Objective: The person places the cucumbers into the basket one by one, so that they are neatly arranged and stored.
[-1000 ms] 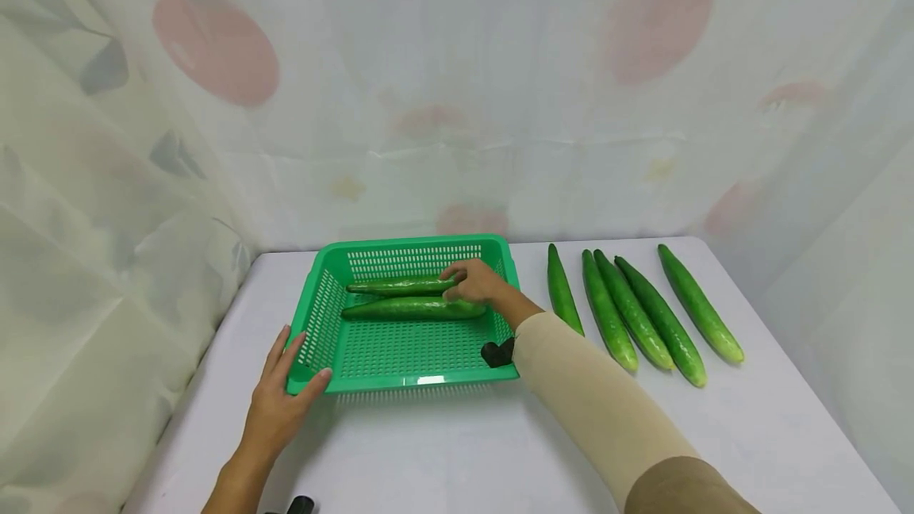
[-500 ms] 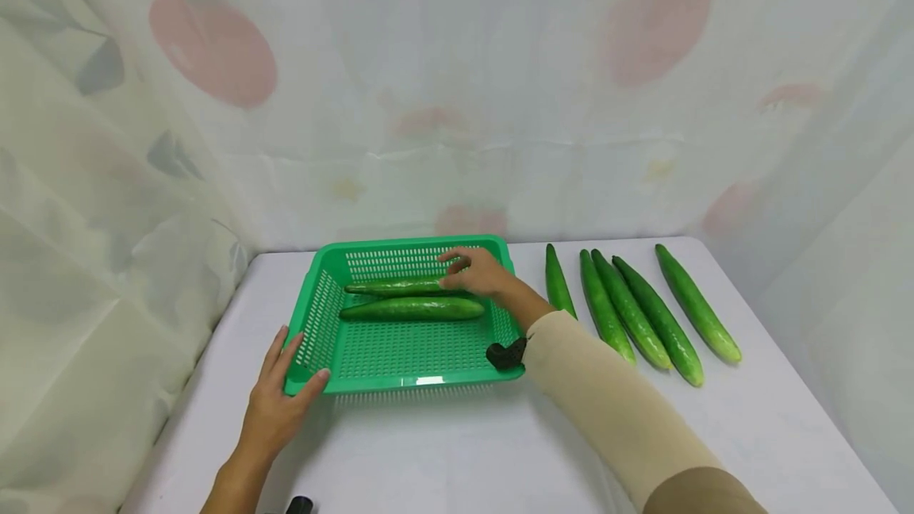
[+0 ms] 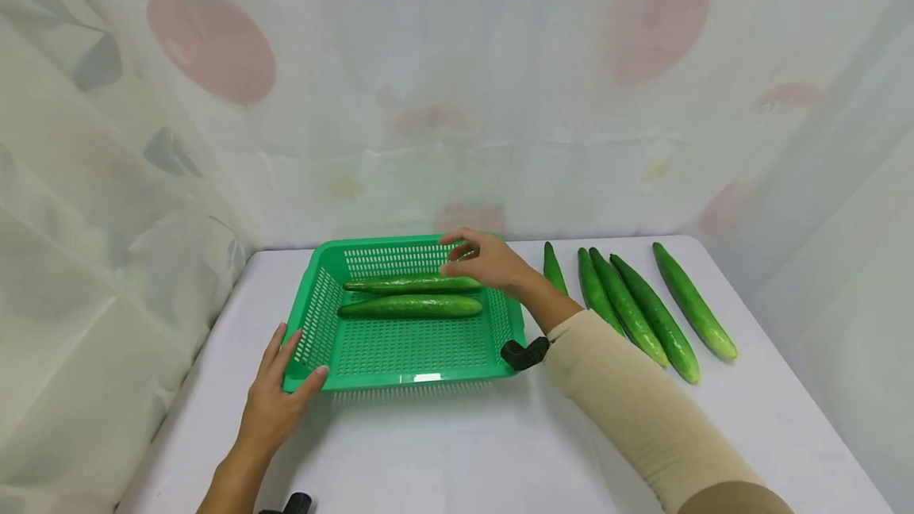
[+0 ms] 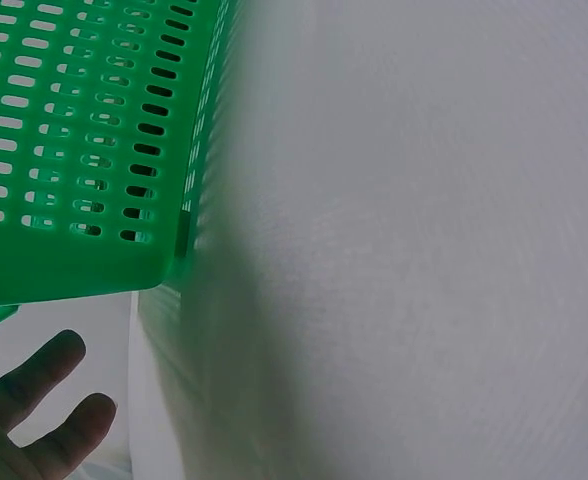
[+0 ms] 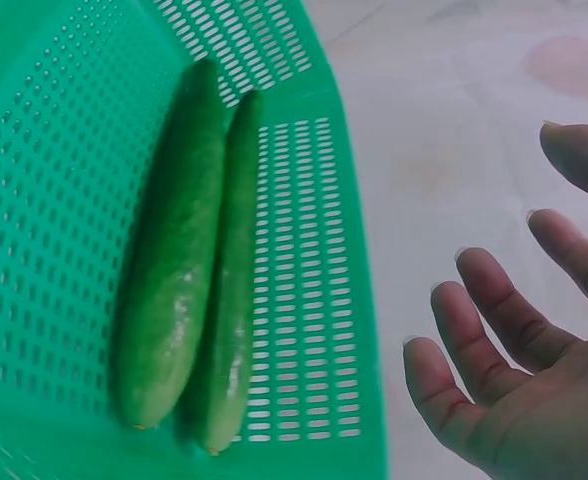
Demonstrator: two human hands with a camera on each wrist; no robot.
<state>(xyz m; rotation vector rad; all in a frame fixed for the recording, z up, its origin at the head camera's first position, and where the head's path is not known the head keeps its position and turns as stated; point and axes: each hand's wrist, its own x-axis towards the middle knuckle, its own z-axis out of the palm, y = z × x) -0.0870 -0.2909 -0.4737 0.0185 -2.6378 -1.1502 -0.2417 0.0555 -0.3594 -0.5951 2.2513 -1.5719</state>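
Note:
Two cucumbers lie side by side across the green plastic basket [image 3: 400, 379]: a front cucumber [image 3: 410, 307] and a back cucumber [image 3: 400, 285]. My right hand [image 3: 493, 260] hovers over the basket's back right part, holding nothing. In the right wrist view the fingers [image 5: 499, 300] are spread and loosely bent, apart from both cucumbers. At the basket's front left corner my left hand [image 3: 274, 403] rests with fingers along the side and thumb near the front rim. Two of its fingertips [image 4: 74, 425] show in the left wrist view, just beyond the basket wall [image 4: 74, 260].
Right of the basket, several cucumbers [image 3: 628, 308] lie on the white tabletop [image 3: 443, 450], roughly lengthwise. One cucumber [image 3: 691, 300] lies a little apart at the far right. A printed curtain [image 3: 457, 101] hangs behind and at both sides.
My right hand has risen off the cucumbers in the basket and moved back and to the right, its fingers loosening. The left hand stays at the basket corner.

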